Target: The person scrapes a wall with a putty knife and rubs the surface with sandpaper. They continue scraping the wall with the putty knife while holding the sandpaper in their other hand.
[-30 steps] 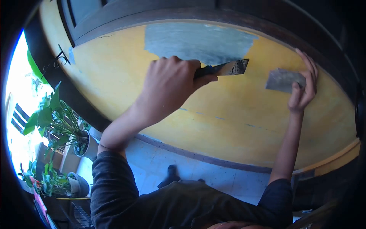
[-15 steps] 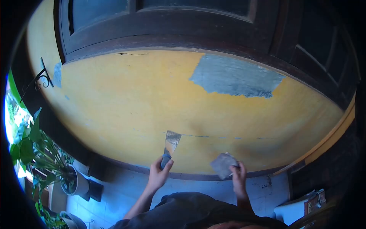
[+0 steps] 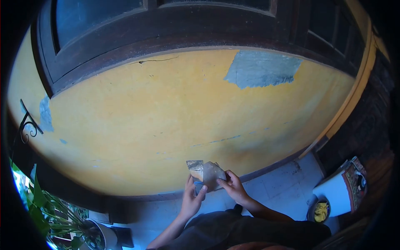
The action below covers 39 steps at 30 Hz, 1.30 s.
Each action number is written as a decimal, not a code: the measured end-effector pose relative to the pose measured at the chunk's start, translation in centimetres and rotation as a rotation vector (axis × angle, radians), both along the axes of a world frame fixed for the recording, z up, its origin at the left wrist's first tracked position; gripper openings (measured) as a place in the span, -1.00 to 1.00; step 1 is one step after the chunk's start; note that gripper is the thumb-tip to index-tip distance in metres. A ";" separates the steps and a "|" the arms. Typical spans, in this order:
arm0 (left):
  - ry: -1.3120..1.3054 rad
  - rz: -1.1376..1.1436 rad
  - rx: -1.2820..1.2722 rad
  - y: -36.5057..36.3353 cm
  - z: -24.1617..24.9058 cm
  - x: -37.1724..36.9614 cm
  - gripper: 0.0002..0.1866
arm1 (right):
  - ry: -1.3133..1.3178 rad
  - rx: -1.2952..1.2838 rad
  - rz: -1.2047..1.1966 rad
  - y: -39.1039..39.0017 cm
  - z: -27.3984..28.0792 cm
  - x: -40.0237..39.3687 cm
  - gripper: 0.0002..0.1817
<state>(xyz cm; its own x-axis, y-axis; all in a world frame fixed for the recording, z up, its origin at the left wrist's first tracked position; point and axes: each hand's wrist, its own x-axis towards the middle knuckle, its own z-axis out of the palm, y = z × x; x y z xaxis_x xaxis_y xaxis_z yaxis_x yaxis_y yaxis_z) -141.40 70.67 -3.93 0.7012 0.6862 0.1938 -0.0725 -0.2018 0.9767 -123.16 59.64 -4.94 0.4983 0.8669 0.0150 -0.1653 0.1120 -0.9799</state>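
Now scraper (image 3: 195, 167) and sheet (image 3: 212, 174) closer together

Can barely see the handle of the putty knife (image 3: 195, 168), covered by the left hand (image 3: 193, 202). Cannot tell contact of blade and grey plate (image 3: 211, 175) from overlap. Can see only part of the window frame (image 3: 208, 27), cut off above, and the plant pot (image 3: 109, 238), cut off below. Cannot identify the yellow contents (image 3: 321, 211) of the bucket (image 3: 309, 211), too small.
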 end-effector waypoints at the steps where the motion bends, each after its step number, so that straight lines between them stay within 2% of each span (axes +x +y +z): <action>1: 0.007 0.020 0.048 -0.1 -0.5 -0.2 -0.74 | 0.019 -0.015 -0.006 -0.4 -0.4 -0.5 -0.77; 3: 0.025 0.084 0.156 -0.4 -1.0 -0.2 -0.77 | 0.079 -0.045 0.001 -1.0 -0.3 -0.9 -0.76; 5: 0.017 0.091 0.076 -0.7 -1.0 -0.1 -0.79 | 0.116 -0.060 -0.001 -1.5 -0.4 -0.8 -0.75; 7: -0.008 0.006 -0.195 -0.7 -1.2 0.0 -0.76 | 0.134 -0.049 -0.030 -1.8 -0.7 -0.2 -0.75; 10: 0.008 -0.162 -0.310 -0.1 -1.2 0.8 -0.70 | 0.126 -0.081 -0.045 -2.6 0.3 0.6 -0.74; 14: 0.049 -0.265 -0.308 0.1 0.0 2.5 -0.63 | 0.072 -0.074 -0.083 -4.2 -1.4 1.8 -0.71; 17: 0.056 -0.295 -0.279 -1.1 0.6 5.0 -0.62 | 0.144 0.008 -0.056 -6.3 -1.4 3.1 -0.69; 20: 0.039 -0.317 -0.301 -2.8 1.0 7.6 -0.69 | 0.202 0.014 -0.076 -8.3 -1.6 4.7 -0.66; 23: -0.044 -0.251 -0.248 -4.8 1.1 11.0 -0.66 | 0.117 -0.130 0.175 -10.9 -2.3 7.7 -0.58; 26: -0.120 -0.133 -0.221 -7.5 1.3 15.1 -0.64 | 0.015 -0.138 0.331 -12.7 -2.1 9.7 -0.51; 27: -0.154 -0.097 -0.215 -8.7 1.6 16.7 -0.64 | 0.065 -0.150 0.351 -13.3 -1.1 10.5 -0.51; 30: -0.183 -0.005 -0.143 -11.9 1.3 21.5 -0.62 | 0.222 -0.017 0.425 -14.5 -0.3 14.5 -0.53; 33: -0.230 0.008 0.086 -11.9 -2.8 24.4 -0.63 | 0.258 0.036 0.466 -14.7 -0.2 18.5 -0.60; 35: -0.176 0.006 0.249 -12.8 -2.1 25.6 -0.60 | 0.273 0.059 0.465 -15.4 0.2 20.9 -0.63; 38: -0.200 -0.021 0.566 -13.5 1.4 28.4 -0.58 | 0.574 0.130 0.604 -15.4 -0.7 23.8 -0.62; 39: -0.166 -0.042 0.610 -13.4 1.0 28.9 -0.47 | 0.626 0.064 0.612 -15.7 1.3 24.4 -0.63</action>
<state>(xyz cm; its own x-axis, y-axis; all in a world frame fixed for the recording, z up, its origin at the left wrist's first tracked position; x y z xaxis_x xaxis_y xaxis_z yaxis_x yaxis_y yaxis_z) -112.53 57.29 -2.91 0.6521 0.3908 0.6496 -0.2328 -0.7123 0.6622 -98.80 43.90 -3.64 -0.1210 0.9915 -0.0474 -0.7193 -0.1205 -0.6842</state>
